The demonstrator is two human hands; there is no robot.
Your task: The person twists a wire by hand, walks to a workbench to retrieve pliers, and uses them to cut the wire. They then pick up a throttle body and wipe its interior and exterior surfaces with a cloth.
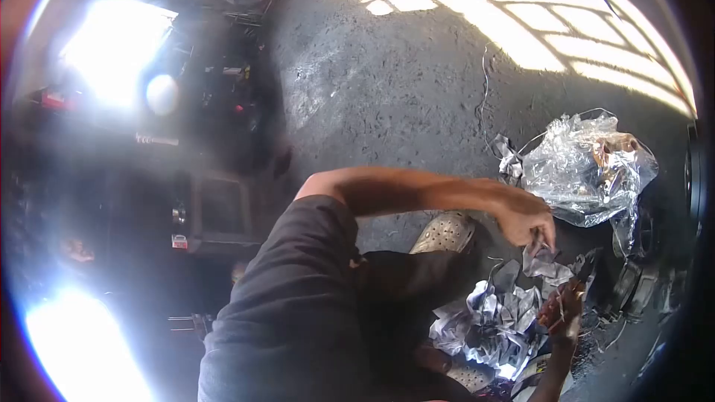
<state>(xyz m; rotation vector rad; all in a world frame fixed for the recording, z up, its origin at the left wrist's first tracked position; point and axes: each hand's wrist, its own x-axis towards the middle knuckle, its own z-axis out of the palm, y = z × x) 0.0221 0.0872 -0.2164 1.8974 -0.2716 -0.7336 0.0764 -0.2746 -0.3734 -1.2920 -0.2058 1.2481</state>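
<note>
Right of centre in the frame, our left hand is closed, fingertips pinching a crumpled grey sheet. Our right hand, lower right, is partly curled by the sheet's lower end (its exact grip we cannot tell). A crumpled silvery heap lies just left, a clear plastic bag above.
</note>
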